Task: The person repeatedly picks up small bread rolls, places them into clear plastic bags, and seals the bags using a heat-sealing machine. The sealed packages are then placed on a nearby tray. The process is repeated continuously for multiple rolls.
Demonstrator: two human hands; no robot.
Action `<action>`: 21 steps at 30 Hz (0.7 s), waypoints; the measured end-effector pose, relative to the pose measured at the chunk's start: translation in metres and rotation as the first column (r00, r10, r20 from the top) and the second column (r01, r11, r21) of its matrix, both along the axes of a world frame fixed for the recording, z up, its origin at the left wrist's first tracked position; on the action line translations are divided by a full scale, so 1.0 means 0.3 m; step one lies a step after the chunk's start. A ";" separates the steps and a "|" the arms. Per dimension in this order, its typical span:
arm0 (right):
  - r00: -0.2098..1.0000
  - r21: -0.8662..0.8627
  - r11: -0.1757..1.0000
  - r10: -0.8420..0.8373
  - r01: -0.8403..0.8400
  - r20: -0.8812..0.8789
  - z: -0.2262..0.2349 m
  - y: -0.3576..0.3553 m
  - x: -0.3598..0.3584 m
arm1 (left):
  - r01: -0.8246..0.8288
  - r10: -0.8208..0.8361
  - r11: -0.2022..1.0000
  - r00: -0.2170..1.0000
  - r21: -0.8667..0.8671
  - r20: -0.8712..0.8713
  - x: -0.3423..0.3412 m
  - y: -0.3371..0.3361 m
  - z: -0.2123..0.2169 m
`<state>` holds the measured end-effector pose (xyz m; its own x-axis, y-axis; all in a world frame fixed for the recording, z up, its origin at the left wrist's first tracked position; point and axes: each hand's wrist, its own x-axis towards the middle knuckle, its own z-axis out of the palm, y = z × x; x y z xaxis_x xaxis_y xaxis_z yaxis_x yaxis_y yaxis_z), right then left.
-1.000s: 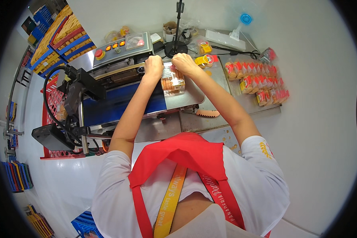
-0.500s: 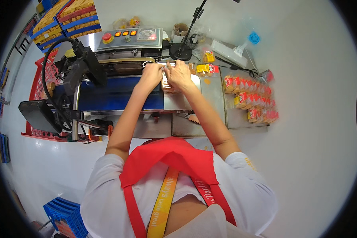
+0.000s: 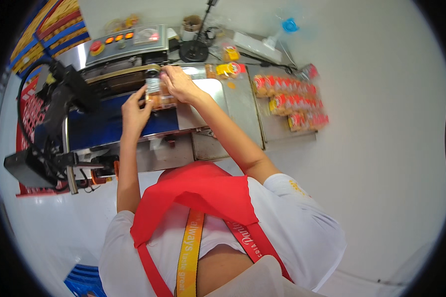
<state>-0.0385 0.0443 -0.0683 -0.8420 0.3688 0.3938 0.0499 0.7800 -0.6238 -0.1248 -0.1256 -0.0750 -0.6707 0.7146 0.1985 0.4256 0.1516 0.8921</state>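
A clear plastic bag of sliced bread point(image 3: 160, 99) lies at the right end of the blue conveyor belt point(image 3: 126, 122), its upper end against the sealing machine's guide point(image 3: 126, 74). My right hand point(image 3: 182, 86) grips the bag's upper right side, fingers curled at the guide. On the bag's other side is my left hand point(image 3: 135, 115), thumb and fingers apart, the tips by its left edge. Whether those tips press on the plastic is hard to see.
Rows of bagged bread point(image 3: 287, 86) stand on the right-hand table. Above the belt is a control panel point(image 3: 126, 43) with lit buttons; a black printer head point(image 3: 77, 86) stands at left, a red crate point(image 3: 29, 119) beyond. A lamp base point(image 3: 193, 51) sits behind.
The bag has moved left along the guide onto the belt's end. My left hand has left its top and come down to its left side; the whole view has shifted.
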 end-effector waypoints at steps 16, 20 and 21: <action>0.691 0.627 0.581 -0.717 0.519 0.093 -0.242 0.725 0.857 | -0.158 0.133 0.983 0.964 -0.095 -0.229 -0.067 -0.120 0.089; 0.798 0.504 0.711 -0.599 0.490 0.070 -0.011 0.676 0.830 | -0.111 0.168 0.982 0.885 0.153 -0.434 0.064 -0.070 0.196; 0.828 0.445 0.746 -0.560 0.495 0.017 0.065 0.633 0.798 | -0.058 0.145 0.970 0.917 0.236 -0.372 0.122 -0.046 0.232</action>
